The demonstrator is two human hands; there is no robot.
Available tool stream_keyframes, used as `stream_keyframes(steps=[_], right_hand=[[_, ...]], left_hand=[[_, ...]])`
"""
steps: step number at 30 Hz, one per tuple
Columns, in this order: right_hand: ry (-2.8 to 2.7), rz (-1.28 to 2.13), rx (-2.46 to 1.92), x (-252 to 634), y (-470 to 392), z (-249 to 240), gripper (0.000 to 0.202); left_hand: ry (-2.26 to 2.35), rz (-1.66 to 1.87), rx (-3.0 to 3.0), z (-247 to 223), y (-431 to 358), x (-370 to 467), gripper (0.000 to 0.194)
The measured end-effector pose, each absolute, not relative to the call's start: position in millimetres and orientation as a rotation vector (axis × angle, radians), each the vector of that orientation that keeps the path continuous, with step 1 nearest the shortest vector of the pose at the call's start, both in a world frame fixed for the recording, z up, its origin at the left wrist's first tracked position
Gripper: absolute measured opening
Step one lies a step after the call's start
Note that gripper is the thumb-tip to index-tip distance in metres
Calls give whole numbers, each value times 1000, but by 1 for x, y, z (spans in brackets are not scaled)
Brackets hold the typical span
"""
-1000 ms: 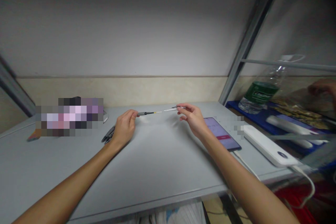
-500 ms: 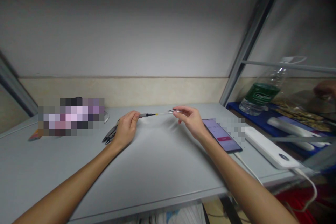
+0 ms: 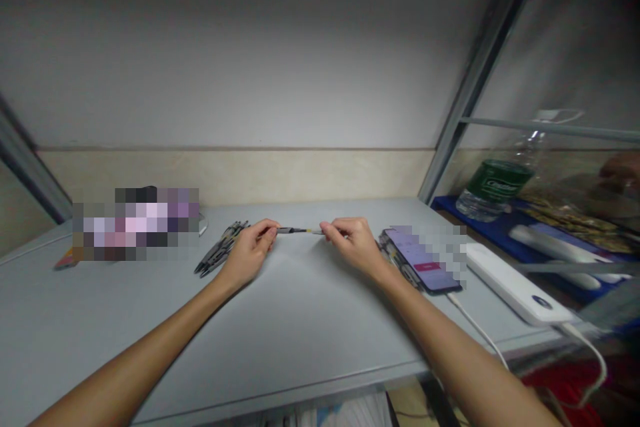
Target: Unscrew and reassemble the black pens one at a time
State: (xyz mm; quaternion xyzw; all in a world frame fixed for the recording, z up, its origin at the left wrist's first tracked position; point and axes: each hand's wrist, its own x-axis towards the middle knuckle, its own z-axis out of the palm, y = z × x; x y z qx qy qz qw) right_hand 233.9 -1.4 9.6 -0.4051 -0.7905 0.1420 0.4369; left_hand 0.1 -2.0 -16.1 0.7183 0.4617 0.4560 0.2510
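Observation:
My left hand pinches the dark end of a thin pen-like piece above the grey table. At the other end of that piece, my right hand has its fingers closed on the pale, thin tip. The piece lies level between both hands, with a small yellowish part near its middle. Beside my left hand lies a pile of dark pens. More pen-like parts lie beyond my right wrist, along the phone's left edge.
A phone with a lit screen and a white power bank with cables lie on the right. A blurred-out item sits at the left. Behind the metal frame stands a bottle; a person's hand shows at far right.
Both hands have come lower and nearer the camera, and my left hand has shifted right. The fingers of my right hand have closed around the thin tip, and less of it shows.

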Motion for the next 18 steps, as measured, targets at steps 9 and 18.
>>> stream_keyframes(steps=[9, 18], right_hand=[[-1909, 459, -1049, 236, 0, 13, 39], [-2098, 463, -1034, 231, -3, 11, 42]], left_hand=[[1260, 1327, 1950, -13, -2, 1, 24], [1320, 1350, 1999, -11, -2, -3, 25]])
